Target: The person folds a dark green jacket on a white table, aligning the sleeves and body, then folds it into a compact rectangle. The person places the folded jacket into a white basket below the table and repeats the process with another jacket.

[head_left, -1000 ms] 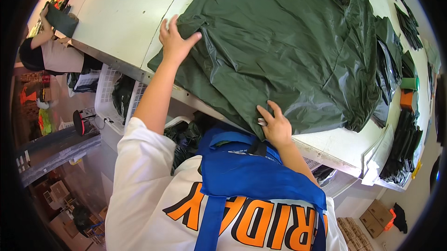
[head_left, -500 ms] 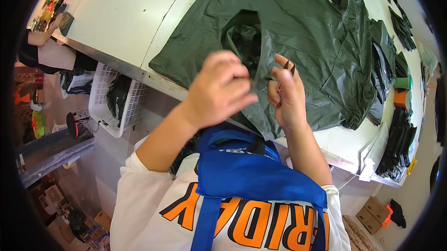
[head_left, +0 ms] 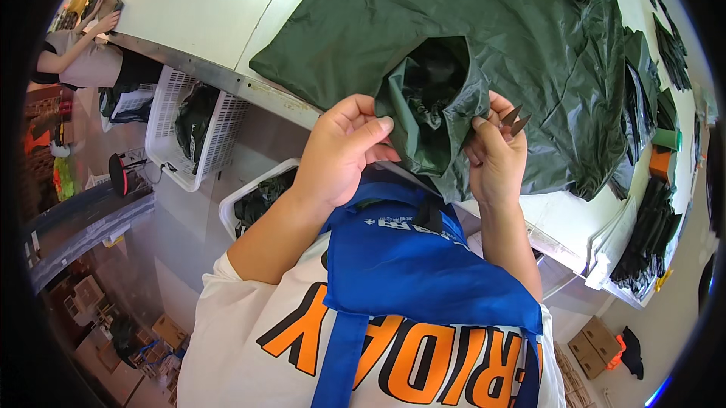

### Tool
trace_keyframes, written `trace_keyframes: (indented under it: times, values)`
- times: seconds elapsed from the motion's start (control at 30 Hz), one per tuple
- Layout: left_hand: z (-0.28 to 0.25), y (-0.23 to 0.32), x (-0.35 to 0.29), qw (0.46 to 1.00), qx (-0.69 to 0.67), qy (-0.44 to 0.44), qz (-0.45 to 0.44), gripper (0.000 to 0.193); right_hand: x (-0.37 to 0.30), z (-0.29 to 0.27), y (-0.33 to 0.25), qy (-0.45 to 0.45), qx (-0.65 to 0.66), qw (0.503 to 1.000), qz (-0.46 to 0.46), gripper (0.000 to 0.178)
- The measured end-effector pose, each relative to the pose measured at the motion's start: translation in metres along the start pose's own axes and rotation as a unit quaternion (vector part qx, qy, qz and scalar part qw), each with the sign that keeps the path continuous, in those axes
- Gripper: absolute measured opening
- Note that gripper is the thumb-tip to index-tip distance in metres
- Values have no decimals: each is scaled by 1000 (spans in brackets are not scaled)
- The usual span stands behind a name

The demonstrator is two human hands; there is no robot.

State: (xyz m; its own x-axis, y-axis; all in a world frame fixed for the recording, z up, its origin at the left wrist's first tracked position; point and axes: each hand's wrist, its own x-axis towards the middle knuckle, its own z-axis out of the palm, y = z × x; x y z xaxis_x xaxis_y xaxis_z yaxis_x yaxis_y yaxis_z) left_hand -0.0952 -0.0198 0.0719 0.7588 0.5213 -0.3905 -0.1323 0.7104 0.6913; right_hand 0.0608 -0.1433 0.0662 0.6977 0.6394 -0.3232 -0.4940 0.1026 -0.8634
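Note:
A large dark green garment (head_left: 363, 22) of shiny, waterproof-looking fabric lies spread over the white table. Near me, a tube-like opening (head_left: 431, 98) in it is held wide, its darker inside showing. My left hand (head_left: 336, 151) pinches the opening's left rim between thumb and fingers. On the opposite rim, my right hand (head_left: 499, 158) grips the fabric with thumb and fingertips. Two pointed dark blades, apparently of thread snips (head_left: 518, 121), stick out past my right fingers; their handle is hidden in the hand.
White table (head_left: 197, 0) with its front edge before me. White baskets (head_left: 170, 117) with dark items stand below at left. Folded dark pieces (head_left: 643, 234), a green roll (head_left: 667, 139) and papers (head_left: 609, 238) lie at right. Another person (head_left: 83, 60) works at far left.
My left hand, blurred and off the rim earlier, now pinches it. The opening is spread wider and turned up toward me. Both hands and the opening sit further right in view.

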Motion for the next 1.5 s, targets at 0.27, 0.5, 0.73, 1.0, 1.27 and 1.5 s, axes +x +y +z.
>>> trace_keyframes:
  times: [0.27, 0.5, 0.73, 1.0, 1.27, 1.5]
  values:
    - [-14, 7, -6, 999, 5, -36, 7, 24, -15, -7, 2, -16, -20, 999, -38, 36]
    - [-29, 58, 59, 841, 535, -60, 53, 31, -15, -35, 45, -78, -239, 964, -83, 49]
    - [-167, 103, 154, 869, 489, 60, 51, 24, -32, -117, 97, 3, -790, 611, -44, 65]
    - [-241, 91, 180, 792, 592, 105, 110, 32, -39, -138, 91, -20, -777, 627, -54, 66]
    - [-190, 75, 94, 922, 384, 1, 48, 27, -36, -136, 91, 115, -718, 687, -4, 78]
    - [-252, 94, 94, 825, 546, -36, -140, 32, -31, -131, 87, 127, -754, 643, 37, 81]
